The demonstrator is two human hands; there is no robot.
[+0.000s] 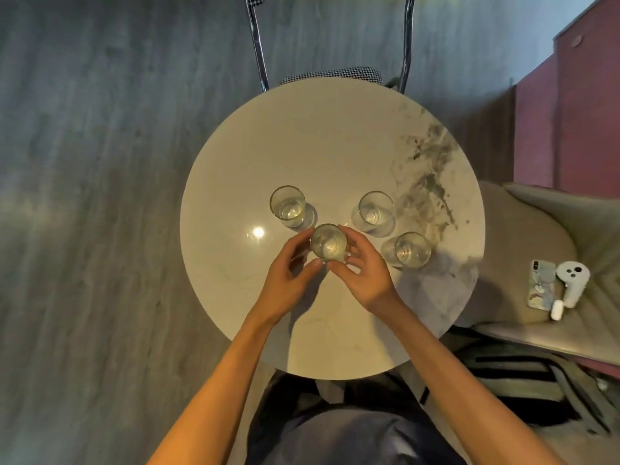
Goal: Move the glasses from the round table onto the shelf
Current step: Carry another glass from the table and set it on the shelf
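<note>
Several clear drinking glasses stand upright on the round marble table (pixel 328 135). The nearest glass (pixel 328 242) sits between both my hands. My left hand (pixel 288 280) curls around its left side and my right hand (pixel 362 273) around its right side, fingers touching the glass. Another glass (pixel 288 205) stands to the far left, one (pixel 375 209) to the far right, and one (pixel 411 248) at the right, just past my right hand. No shelf is visible.
A chair (pixel 330 75) with a houndstooth seat and chrome frame stands at the table's far side. At the right, a beige seat (pixel 536 236) holds a phone (pixel 540 283) and a white controller (pixel 570 280). A striped bag (pixel 510 370) lies below it. Grey wood floor spreads to the left.
</note>
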